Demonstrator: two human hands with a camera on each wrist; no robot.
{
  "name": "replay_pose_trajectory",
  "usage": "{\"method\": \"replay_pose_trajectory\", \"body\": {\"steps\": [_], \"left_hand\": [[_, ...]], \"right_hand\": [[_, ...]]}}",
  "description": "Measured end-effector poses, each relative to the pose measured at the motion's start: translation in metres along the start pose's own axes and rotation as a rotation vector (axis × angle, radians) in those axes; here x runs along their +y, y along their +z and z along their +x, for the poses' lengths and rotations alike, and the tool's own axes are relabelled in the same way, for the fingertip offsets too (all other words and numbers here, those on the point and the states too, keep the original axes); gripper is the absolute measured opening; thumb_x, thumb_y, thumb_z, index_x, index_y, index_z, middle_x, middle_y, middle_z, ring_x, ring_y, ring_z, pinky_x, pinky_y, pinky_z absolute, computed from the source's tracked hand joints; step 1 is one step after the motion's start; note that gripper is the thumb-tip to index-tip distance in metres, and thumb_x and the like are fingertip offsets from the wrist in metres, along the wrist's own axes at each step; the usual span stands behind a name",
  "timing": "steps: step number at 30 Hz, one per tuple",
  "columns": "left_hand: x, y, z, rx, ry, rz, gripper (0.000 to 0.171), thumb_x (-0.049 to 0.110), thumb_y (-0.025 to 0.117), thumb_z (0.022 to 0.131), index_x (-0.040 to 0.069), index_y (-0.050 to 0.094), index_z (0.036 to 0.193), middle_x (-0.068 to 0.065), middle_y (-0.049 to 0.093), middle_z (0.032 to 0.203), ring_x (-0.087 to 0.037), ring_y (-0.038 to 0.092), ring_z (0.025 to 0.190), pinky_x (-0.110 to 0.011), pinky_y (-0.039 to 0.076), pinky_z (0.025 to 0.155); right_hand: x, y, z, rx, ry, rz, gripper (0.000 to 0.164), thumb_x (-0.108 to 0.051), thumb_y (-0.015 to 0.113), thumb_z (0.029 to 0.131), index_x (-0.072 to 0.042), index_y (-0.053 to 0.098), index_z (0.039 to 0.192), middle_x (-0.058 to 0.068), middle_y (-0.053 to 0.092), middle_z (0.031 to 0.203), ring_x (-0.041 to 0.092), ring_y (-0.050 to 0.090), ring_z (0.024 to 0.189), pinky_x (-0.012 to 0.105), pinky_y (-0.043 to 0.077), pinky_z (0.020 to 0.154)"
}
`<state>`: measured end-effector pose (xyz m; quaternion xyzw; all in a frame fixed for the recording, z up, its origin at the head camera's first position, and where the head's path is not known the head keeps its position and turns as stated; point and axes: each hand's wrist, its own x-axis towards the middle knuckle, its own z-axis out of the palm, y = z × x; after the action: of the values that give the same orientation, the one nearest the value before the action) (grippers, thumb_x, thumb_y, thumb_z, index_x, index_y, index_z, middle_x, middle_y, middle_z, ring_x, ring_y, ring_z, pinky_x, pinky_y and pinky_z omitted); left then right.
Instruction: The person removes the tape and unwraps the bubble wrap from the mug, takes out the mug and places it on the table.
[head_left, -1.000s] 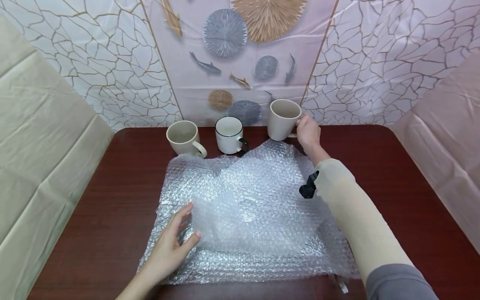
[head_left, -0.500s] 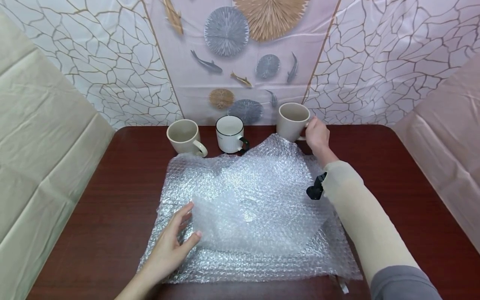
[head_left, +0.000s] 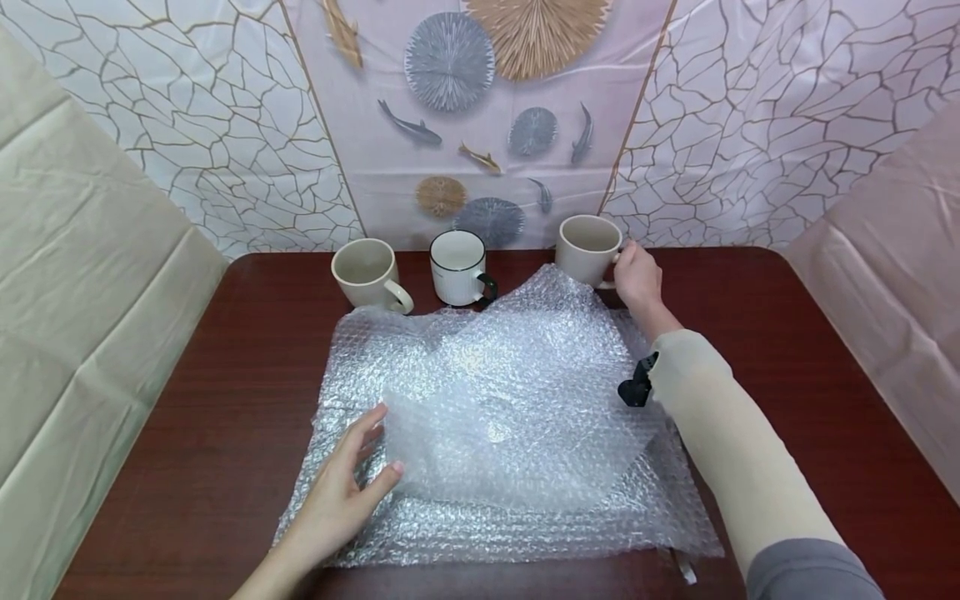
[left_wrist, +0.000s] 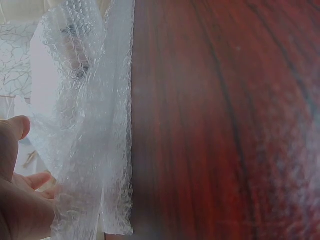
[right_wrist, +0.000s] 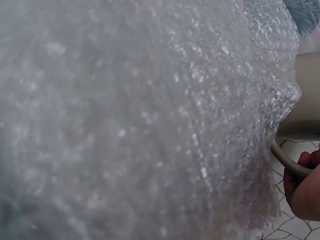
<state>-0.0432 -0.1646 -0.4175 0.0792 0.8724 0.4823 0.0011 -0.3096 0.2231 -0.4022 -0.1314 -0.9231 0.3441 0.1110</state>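
Observation:
At the back right of the table, my right hand point(head_left: 639, 279) grips the handle of a beige-grey mug point(head_left: 588, 250), which stands upright behind the bubble wrap. The right wrist view shows the fingers curled round that handle point(right_wrist: 286, 161). Layered sheets of bubble wrap point(head_left: 517, 392) cover the middle of the table. My left hand point(head_left: 341, 492) lies at the left of the wrap, thumb and fingers spread and relaxed, beside the edge of the upper sheet. Whether its fingertips touch that sheet, I cannot tell.
A white mug point(head_left: 458, 271) with a dark rim and black handle stands at the back middle. Left of it is a beige mug point(head_left: 367, 275), its handle by the wrap's far edge. The dark red wooden table point(head_left: 202, 433) backs onto a patterned cloth point(head_left: 262, 133).
My right hand has moved the beige-grey mug to the right and lowered it to the table. The left hand has stayed in place.

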Motion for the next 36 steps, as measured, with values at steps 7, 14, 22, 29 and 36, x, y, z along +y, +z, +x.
{"method": "replay_pose_trajectory", "body": {"steps": [7,14,22,29,36], "left_hand": [[0.001,0.001,-0.002,-0.002,-0.007,0.009,0.070,0.027,0.068,0.083,0.020,0.031,0.143,-0.008,0.034,0.145,-0.034,0.044,0.124,-0.049,0.040,0.098],[0.002,0.001,-0.003,0.002,0.002,-0.001,0.069,0.026,0.067,0.084,0.019,0.032,0.142,-0.007,0.035,0.145,-0.033,0.045,0.123,-0.048,0.041,0.097],[0.003,0.000,-0.004,-0.013,0.016,-0.070,0.065,0.021,0.065,0.085,0.017,0.033,0.142,-0.009,0.035,0.144,-0.035,0.047,0.121,-0.045,0.044,0.094],[0.004,-0.002,-0.004,-0.032,0.013,-0.189,0.058,0.016,0.060,0.089,0.014,0.034,0.141,-0.022,0.036,0.141,-0.038,0.050,0.118,-0.039,0.047,0.090],[0.007,-0.003,-0.004,-0.048,0.010,-0.208,0.060,0.013,0.059,0.090,0.013,0.030,0.142,-0.028,0.036,0.138,-0.041,0.050,0.116,-0.040,0.049,0.087]], "right_hand": [[0.005,-0.001,-0.003,-0.001,-0.025,0.000,0.049,-0.034,0.013,0.099,-0.001,0.047,0.086,0.022,0.055,0.119,0.043,0.046,0.113,0.050,0.034,0.097],[0.011,-0.007,-0.003,-0.025,-0.084,-0.071,0.047,-0.033,0.014,0.099,-0.005,0.039,0.070,0.026,0.056,0.096,0.045,0.051,0.099,0.053,0.038,0.088],[0.010,-0.021,-0.004,-0.105,-0.109,-0.166,0.051,-0.034,0.014,0.100,0.000,0.048,0.084,0.026,0.056,0.100,0.043,0.051,0.097,0.054,0.039,0.085],[-0.003,-0.032,-0.016,0.012,-0.175,-0.172,0.037,-0.027,0.032,0.097,0.004,0.052,0.100,0.023,0.051,0.103,0.041,0.049,0.097,0.052,0.041,0.081],[-0.006,-0.040,-0.032,0.101,-0.252,-0.194,0.026,-0.022,0.040,0.094,0.001,0.050,0.098,0.021,0.049,0.101,0.041,0.044,0.098,0.053,0.037,0.081]]}}
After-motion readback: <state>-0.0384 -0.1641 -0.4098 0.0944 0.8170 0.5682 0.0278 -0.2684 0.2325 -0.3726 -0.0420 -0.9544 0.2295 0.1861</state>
